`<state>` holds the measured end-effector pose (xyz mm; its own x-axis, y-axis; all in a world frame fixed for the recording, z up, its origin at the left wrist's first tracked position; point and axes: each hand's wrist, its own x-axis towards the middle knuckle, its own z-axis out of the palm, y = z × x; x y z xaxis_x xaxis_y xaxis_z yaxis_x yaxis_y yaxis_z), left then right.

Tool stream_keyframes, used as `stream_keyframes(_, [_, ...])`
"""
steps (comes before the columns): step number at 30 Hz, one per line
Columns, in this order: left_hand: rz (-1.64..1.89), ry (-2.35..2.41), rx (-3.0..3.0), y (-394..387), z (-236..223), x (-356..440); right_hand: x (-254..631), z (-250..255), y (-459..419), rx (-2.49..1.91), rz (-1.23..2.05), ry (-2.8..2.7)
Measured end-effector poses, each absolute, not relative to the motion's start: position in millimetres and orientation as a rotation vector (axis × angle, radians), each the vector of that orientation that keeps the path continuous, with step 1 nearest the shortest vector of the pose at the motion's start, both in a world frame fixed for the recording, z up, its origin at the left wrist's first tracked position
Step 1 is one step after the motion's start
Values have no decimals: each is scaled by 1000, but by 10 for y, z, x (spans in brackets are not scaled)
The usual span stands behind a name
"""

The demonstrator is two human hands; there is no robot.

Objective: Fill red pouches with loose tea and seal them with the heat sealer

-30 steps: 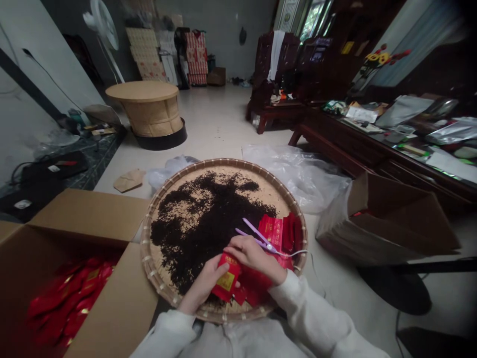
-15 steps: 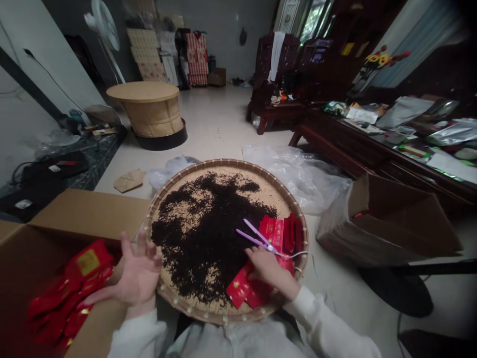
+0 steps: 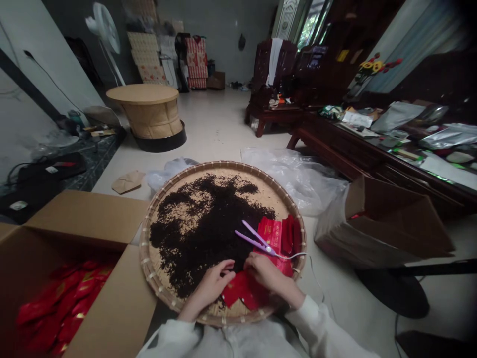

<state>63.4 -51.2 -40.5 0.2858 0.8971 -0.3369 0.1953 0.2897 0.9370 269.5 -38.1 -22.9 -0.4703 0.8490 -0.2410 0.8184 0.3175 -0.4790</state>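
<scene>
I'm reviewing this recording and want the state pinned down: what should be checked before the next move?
1. Left hand free, nothing visibly held: ok.
2. Right hand gripping one of the red foil packets beneath it: cannot tell.
3. Dark loose tea leaves kept inside the round woven bamboo tray: ok.
4. Lilac clip-shaped tool with white cord, lying within reach of the right hand: ok.
5. Brown cardboard box open, red packets inside: ok.
6. Red foil packets sealed: cannot tell.

tea leaves: near-black | bamboo tray: pale tan, woven | sachets: red, gold-labelled | sealer: lilac
</scene>
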Motion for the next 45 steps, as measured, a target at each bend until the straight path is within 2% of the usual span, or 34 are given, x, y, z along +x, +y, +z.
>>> stream_keyframes(5, [670, 1092, 1115, -466, -323, 622, 2710, -25, -322, -1077, 663, -2345])
stream_keyframes(8, [708, 1037, 980, -451, -288, 612, 2662, 37, -313, -939, 593, -2229])
stream_keyframes(13, [910, 1262, 970, -446, -279, 591, 2539, 58, -322, -1109, 578, -2103])
stream_keyframes(25, [969, 1301, 924, -499, -204, 658, 2322, -161, -383, -1126, 223, -2067])
stream_keyframes(33, [927, 1272, 1037, -499, -165, 624, 2390, 80, -359, -1008, 549, -2296])
stream_keyframes(45, [937, 1323, 1299, -509, -126, 521, 2344, 17, -449, -1016, 688, -2322])
